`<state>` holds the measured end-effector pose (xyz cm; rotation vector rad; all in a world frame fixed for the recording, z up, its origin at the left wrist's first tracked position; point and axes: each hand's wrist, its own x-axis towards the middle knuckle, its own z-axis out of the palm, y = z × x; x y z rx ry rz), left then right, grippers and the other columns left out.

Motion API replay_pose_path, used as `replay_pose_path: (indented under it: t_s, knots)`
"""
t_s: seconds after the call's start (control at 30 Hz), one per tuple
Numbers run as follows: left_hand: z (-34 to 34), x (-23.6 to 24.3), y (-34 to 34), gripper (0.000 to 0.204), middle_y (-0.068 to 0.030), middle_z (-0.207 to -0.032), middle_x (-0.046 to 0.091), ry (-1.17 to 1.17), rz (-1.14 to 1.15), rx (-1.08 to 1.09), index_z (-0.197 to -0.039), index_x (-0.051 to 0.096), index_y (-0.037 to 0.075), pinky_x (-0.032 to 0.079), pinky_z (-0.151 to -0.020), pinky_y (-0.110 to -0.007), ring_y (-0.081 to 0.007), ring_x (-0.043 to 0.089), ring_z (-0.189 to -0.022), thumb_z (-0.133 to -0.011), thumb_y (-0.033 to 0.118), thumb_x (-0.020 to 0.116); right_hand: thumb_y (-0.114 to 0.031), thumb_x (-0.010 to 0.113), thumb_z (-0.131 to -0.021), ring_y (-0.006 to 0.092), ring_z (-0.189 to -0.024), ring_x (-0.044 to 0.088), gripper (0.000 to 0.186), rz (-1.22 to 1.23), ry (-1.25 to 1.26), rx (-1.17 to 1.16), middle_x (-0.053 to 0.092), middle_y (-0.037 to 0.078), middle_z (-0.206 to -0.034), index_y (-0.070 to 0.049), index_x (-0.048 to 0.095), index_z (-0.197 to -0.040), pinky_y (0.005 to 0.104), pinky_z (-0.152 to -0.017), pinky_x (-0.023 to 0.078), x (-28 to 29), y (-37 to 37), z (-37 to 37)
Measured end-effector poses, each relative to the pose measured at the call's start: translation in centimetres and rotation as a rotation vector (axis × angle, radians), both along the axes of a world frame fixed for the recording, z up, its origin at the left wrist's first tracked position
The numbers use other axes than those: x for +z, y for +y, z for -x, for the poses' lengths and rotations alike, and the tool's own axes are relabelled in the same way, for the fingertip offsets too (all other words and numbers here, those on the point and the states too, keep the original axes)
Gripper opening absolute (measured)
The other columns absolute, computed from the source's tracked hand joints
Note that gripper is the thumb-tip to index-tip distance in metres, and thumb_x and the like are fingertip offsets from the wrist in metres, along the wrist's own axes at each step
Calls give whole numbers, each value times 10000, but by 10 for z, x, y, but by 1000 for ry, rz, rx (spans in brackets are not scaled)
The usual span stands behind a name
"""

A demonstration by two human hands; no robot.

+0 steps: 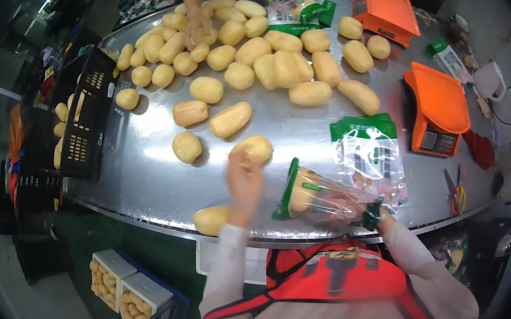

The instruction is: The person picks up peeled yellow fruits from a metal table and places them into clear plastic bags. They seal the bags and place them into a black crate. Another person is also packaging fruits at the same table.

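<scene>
My left hand (pixel 243 177), smeared by motion, is at a peeled potato (pixel 256 146) near the middle front of the steel table; I cannot make out whether its fingers grip it. My right hand (pixel 383 219) grips the green-topped end of a clear plastic bag (pixel 334 204), which lies tilted with a potato (pixel 302 189) inside its far end. A stack of flat green-and-clear bags (pixel 363 149) rests just beyond it. One loose potato (pixel 211 221) lies at the front edge, left of my left forearm. Many more peeled potatoes (pixel 232 32) are spread over the back half.
A co-worker's hand (pixel 195 30) reaches among the back potatoes. A black crate (pixel 86 107) stands at left. Two orange scales (pixel 436 99) (pixel 383 6) and scissors (pixel 454 192) are at right. Crates of potatoes (pixel 122 265) sit below the table's edge (pixel 148 218).
</scene>
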<state>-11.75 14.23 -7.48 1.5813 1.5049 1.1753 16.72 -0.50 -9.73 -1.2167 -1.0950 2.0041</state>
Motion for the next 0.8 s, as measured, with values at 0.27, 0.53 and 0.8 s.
replay_pose_path:
  t_s: [0.27, 0.53, 0.8]
  knots:
    - [131, -50, 119, 971, -234, -1299, 404, 713, 356, 493, -1449, 339, 106, 406, -941, -545, -434, 421, -1164, -680, 463, 812, -153, 687, -850, 227, -1171, 549, 466, -306, -506, 34, 608, 122, -1277, -42, 581, -1290, 356, -1001, 426, 33, -53, -27]
    - [137, -44, 110, 851, -250, -1320, 494, -19, 426, 357, -1461, 323, 70, 452, -965, -518, -429, 515, -1165, -797, 428, 718, -174, 657, -847, 323, -924, 653, 260, -191, -771, 374, 682, 166, -1047, -67, 691, -1081, 380, -808, 503, 52, -62, -63]
    - [57, 32, 25, 614, -240, -1429, 437, -1413, 444, -277, -1450, 362, 35, 447, -1038, -569, -515, 467, -1254, -1002, 451, 426, -186, 673, -840, 342, -780, 663, 159, -513, -1172, 192, 687, 155, -818, -32, 699, -865, 420, -674, 513, 93, -61, -112]
